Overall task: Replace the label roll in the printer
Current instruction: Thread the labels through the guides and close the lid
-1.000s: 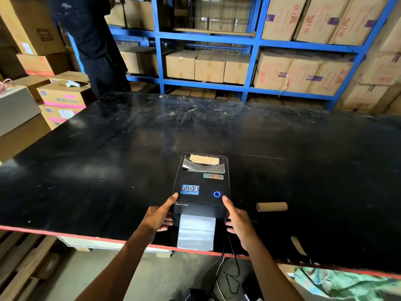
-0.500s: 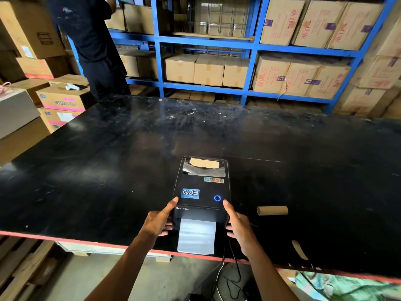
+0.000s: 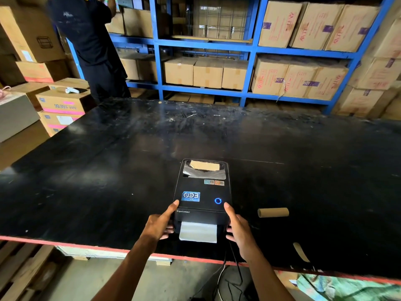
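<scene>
A black label printer (image 3: 201, 192) stands near the front edge of the black table (image 3: 108, 170), lid down, its blue ring light lit. A strip of white label paper (image 3: 198, 232) hangs out of its front slot. Through the lid window I see a roll with a brown core. My left hand (image 3: 159, 224) grips the printer's left front corner, thumb on the lid. My right hand (image 3: 238, 229) grips the right front corner the same way. An empty cardboard core (image 3: 273, 212) lies on the table to the right of the printer.
A person in dark clothes (image 3: 91, 44) stands at the far left of the table. Blue shelving (image 3: 249, 48) with cardboard boxes runs behind it. Stacked boxes (image 3: 63, 103) stand at the left. Cables (image 3: 230, 268) drop from the printer over the red table edge. A paper strip (image 3: 300, 252) lies at the right front.
Both hands stay on the printer's front corners. The paper strip sticking out looks a little shorter. The view has shifted slightly.
</scene>
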Available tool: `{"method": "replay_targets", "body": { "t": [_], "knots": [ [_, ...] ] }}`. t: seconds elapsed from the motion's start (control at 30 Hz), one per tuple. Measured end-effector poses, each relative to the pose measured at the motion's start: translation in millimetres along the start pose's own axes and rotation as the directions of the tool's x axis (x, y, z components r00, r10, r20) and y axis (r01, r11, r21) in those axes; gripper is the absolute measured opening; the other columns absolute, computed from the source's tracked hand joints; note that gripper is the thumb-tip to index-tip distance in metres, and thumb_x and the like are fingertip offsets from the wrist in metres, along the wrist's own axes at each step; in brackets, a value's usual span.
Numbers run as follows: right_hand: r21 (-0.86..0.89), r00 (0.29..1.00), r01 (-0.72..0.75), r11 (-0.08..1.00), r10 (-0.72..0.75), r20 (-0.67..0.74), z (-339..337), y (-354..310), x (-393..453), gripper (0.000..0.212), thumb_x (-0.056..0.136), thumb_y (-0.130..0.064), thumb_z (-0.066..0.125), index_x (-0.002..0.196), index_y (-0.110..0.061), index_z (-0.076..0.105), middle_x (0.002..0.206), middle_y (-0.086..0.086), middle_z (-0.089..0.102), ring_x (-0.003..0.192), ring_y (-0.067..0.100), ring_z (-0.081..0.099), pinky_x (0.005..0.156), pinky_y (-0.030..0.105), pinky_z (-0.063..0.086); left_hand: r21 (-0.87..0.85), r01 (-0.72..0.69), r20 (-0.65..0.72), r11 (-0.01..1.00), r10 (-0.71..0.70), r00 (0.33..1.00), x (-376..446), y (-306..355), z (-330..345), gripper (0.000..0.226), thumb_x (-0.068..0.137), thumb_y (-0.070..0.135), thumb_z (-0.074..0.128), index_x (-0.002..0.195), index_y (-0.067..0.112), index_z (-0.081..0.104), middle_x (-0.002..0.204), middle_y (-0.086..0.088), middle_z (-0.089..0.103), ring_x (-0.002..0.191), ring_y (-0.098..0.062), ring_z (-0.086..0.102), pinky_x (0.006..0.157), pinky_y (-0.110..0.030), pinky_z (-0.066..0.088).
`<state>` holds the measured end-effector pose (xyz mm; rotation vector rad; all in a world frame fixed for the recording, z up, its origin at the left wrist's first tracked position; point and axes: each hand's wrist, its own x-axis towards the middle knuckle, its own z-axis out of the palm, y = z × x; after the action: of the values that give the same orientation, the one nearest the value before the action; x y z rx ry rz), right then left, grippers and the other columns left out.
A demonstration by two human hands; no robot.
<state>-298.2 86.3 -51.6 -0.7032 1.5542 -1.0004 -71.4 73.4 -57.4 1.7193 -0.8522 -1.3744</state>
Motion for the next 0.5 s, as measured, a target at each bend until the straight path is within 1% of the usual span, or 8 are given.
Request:
{"method": "replay_targets", "body": {
  "t": [0.03,0.07,0.1,0.2,0.3,0.4,0.47,0.5],
  "knots": [
    [0.001,1.0,-0.002,1.0,0.002,0.004,0.3,0.2,-0.2,0.034,0.082,-0.056,0.057,0.086,-0.023,0.06,0.095,-0.004,0.06,0.093,0.026,0.058,0.086,0.045,0.047,0.0,0.002,-0.002,1.0,-0.002,1.0,0.1,0.2,-0.1,0.059,0.071,0.069,0.064,0.081,0.012,0.075,0.062,-0.001,0.075,0.073,-0.022,0.07,0.061,-0.029,0.049],
    [0.002,1.0,-0.003,1.0,0.003,0.002,1.1,0.0,0.2,0.028,0.083,-0.056,0.056,0.082,-0.028,0.057,0.089,-0.008,0.057,0.095,0.026,0.056,0.088,0.046,0.047,-0.001,0.004,-0.003,1.0,-0.004,1.0,0.2,0.2,-0.1,0.059,0.071,0.069,0.064,0.082,0.012,0.075,0.064,-0.002,0.075,0.073,-0.023,0.07,0.061,-0.029,0.049],
    [0.003,1.0,-0.003,1.0,0.003,0.0,1.5,0.2,-0.2,0.026,0.083,-0.056,0.056,0.082,-0.029,0.055,0.087,-0.011,0.054,0.098,0.025,0.055,0.089,0.046,0.047,-0.003,0.003,-0.002,1.0,-0.003,1.0,0.4,0.3,0.1,0.06,0.071,0.069,0.064,0.083,0.012,0.075,0.067,-0.003,0.076,0.074,-0.023,0.07,0.062,-0.029,0.05],
    [0.014,1.0,0.0,1.0,0.0,-0.001,3.0,0.6,-0.7,0.032,0.084,-0.055,0.054,0.094,-0.025,0.054,0.089,-0.013,0.052,0.103,0.026,0.054,0.09,0.046,0.048,-0.008,-0.004,0.006,1.0,0.004,1.0,-1.6,0.8,0.4,0.058,0.073,0.068,0.062,0.087,0.012,0.074,0.076,-0.006,0.077,0.078,-0.025,0.07,0.063,-0.03,0.049],
    [0.016,1.0,0.005,1.0,-0.005,-0.01,3.5,0.5,-1.2,0.031,0.084,-0.055,0.055,0.094,-0.025,0.055,0.089,-0.013,0.052,0.103,0.025,0.053,0.09,0.046,0.048,-0.007,-0.01,0.008,1.0,0.01,1.0,-4.0,1.6,0.1,0.058,0.075,0.067,0.061,0.087,0.012,0.075,0.075,-0.005,0.077,0.08,-0.025,0.071,0.066,-0.031,0.048],
    [0.019,1.0,0.009,1.0,-0.009,-0.007,3.5,2.8,1.4,0.032,0.084,-0.056,0.054,0.094,-0.025,0.055,0.091,-0.011,0.053,0.102,0.024,0.053,0.089,0.046,0.048,-0.014,-0.013,0.01,1.0,0.013,1.0,-6.3,4.1,0.8,0.056,0.076,0.065,0.061,0.087,0.012,0.075,0.068,0.0,0.077,0.076,-0.021,0.071,0.061,-0.028,0.047],
    [0.016,1.0,0.014,1.0,-0.014,-0.002,3.6,2.9,0.6,0.029,0.084,-0.057,0.054,0.086,-0.028,0.056,0.089,-0.014,0.055,0.095,0.02,0.055,0.086,0.044,0.048,-0.019,-0.016,0.005,1.0,0.016,1.0,-8.9,6.2,1.4,0.055,0.077,0.064,0.061,0.089,0.012,0.074,0.065,0.003,0.076,0.069,-0.017,0.071,0.056,-0.025,0.047],
    [0.016,1.0,0.02,1.0,-0.02,-0.001,3.7,3.1,0.5,0.028,0.083,-0.058,0.054,0.082,-0.03,0.057,0.089,-0.015,0.056,0.09,0.017,0.056,0.084,0.043,0.048,-0.024,-0.02,0.004,1.0,0.02,1.0,-9.9,7.1,1.9,0.053,0.077,0.063,0.061,0.09,0.013,0.073,0.064,0.004,0.076,0.063,-0.013,0.072,0.05,-0.023,0.047]
  ]
}}
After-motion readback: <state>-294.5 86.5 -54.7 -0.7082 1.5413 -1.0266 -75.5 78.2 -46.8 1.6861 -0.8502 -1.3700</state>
